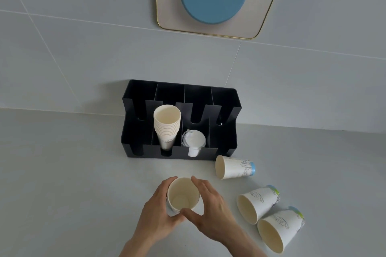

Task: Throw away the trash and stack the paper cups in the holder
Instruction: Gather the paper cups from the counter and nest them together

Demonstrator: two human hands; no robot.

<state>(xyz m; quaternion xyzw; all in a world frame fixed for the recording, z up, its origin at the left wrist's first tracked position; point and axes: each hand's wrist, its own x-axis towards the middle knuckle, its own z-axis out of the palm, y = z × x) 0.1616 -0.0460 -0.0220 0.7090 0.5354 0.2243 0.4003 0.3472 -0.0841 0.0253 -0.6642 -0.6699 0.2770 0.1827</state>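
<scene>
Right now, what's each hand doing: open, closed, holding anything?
Left hand: closed around the upright paper cup, gripping its left side.
Right hand: closed on the same cup, fingers wrapping its right side and near rim.

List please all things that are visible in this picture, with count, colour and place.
holder: one, black, four compartments, against the wall
cup stack: one, white, second compartment from the left
lids: small stack, clear-white, third compartment
loose cups: three, white with print, on their sides, right of the hands
held cup: one, white, upright, between both hands
counter: one, light grey
wall picture: one, blue disc, gold frame
left hand: one, on the cup's left side
right hand: one, on its right side
</scene>
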